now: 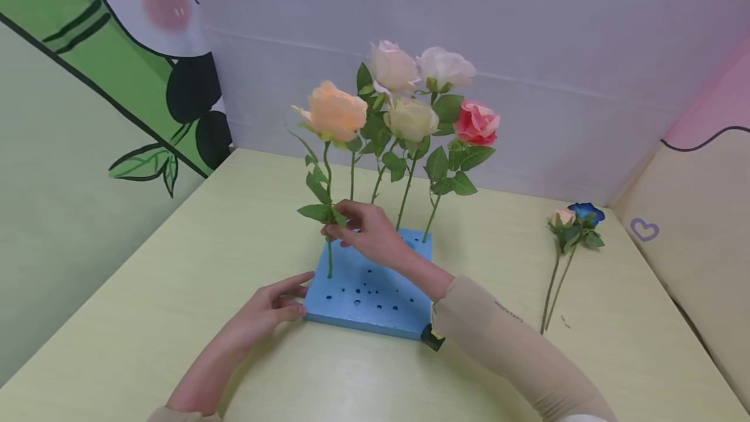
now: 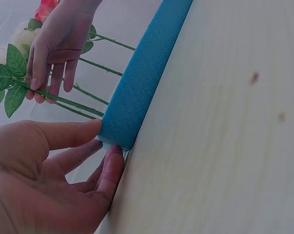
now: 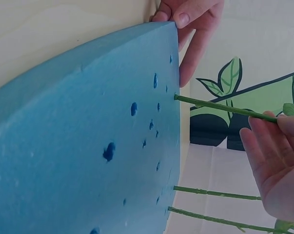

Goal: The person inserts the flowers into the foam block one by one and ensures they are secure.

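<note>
A blue foam block [image 1: 389, 279] full of small holes lies flat on the table. My left hand [image 1: 272, 311] grips its near left corner, with the thumb [image 2: 76, 134] against one side and the fingers below it in the left wrist view. Near the block's left edge stands a peach rose [image 1: 335, 112], its stem end in a hole. My right hand [image 1: 377, 233] pinches that green stem [image 3: 225, 108] between thumb and fingers, below the leaves. Behind it, a pale pink rose [image 1: 394, 69], a white rose [image 1: 446, 68], a cream rose [image 1: 412, 120] and a pink-red rose [image 1: 477, 124] stand upright.
To the right on the table [image 1: 480, 266] lie a blue rose [image 1: 586, 212] and a small peach rose [image 1: 562, 217], stems toward me. A small black object [image 1: 432, 337] sits at the block's near right corner. Cloth backdrops [image 1: 556, 83] rise behind and beside the table.
</note>
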The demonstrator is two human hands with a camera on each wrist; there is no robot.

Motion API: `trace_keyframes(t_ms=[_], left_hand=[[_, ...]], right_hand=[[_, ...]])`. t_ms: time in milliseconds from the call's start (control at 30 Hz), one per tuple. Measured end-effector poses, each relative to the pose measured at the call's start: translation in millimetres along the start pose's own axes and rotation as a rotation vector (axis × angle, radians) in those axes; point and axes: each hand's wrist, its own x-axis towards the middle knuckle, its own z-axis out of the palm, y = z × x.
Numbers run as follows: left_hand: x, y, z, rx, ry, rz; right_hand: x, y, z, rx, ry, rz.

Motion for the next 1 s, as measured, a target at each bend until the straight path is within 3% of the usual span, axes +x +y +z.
trace_keyframes(t_ms=[1000], left_hand=[[-2.2, 2.9, -0.2, -0.004, 0.003, 0.023]], right_hand=[[-0.9, 2.4, -0.7, 0.011, 0.016, 0.006]])
